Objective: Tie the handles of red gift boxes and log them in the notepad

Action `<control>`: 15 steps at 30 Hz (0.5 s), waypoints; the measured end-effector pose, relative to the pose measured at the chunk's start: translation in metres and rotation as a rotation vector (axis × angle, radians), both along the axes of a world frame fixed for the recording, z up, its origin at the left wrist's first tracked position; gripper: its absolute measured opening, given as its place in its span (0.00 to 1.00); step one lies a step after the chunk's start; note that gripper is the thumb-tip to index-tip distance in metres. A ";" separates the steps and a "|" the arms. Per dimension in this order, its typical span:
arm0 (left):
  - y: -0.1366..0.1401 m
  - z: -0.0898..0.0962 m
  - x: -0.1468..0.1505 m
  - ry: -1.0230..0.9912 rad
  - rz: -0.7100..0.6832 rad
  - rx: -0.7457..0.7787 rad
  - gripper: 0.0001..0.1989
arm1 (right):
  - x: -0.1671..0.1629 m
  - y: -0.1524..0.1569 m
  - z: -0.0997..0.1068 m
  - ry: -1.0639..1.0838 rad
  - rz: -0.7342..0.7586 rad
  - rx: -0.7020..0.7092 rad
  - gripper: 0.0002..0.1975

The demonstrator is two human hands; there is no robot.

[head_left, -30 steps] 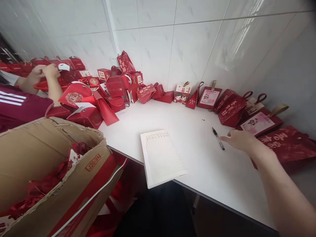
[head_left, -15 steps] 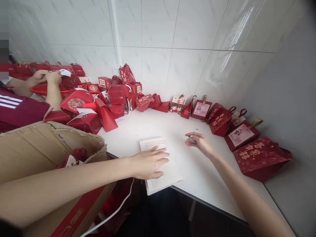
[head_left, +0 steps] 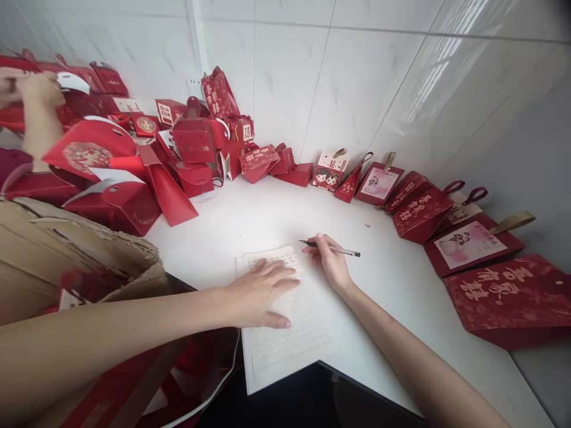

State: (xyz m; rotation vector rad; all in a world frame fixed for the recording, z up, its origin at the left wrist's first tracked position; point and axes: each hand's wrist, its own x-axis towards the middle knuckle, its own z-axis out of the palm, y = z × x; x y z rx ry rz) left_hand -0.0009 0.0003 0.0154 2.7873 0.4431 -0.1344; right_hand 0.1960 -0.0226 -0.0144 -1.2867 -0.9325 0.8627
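Note:
A lined notebook (head_left: 289, 351) lies open on the white table, its front corner reaching past the table edge. Handwriting shows on its top lines. My left hand (head_left: 265, 294) rests flat across the page with fingers spread, covering part of the writing. In my right hand (head_left: 328, 258) is a pen (head_left: 345, 251), pinched between thumb and fingers. The dark tip points left, just beyond the notebook's upper right corner, and looks apart from the paper.
Red gift boxes (head_left: 194, 139) are heaped at the left back; more, such as a large one (head_left: 508, 297), line the right side. A torn cardboard box (head_left: 134, 270) stands at the left. A co-worker's hands (head_left: 40, 89) hold something at the far left. A white cable (head_left: 209, 398) hangs below.
My right hand has moved left toward the notebook, and the pen now shows clearly. The view has tilted down and come closer; my left hand stays on the page.

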 end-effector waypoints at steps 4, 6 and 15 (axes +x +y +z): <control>-0.004 0.007 0.006 -0.014 -0.005 0.003 0.37 | 0.000 -0.001 -0.001 -0.091 -0.033 -0.030 0.19; -0.004 0.009 0.008 0.006 0.013 0.001 0.36 | -0.002 -0.002 -0.001 -0.098 -0.041 -0.031 0.19; 0.000 0.005 0.012 0.018 0.071 -0.032 0.48 | -0.006 -0.006 0.005 -0.314 -0.078 -0.053 0.16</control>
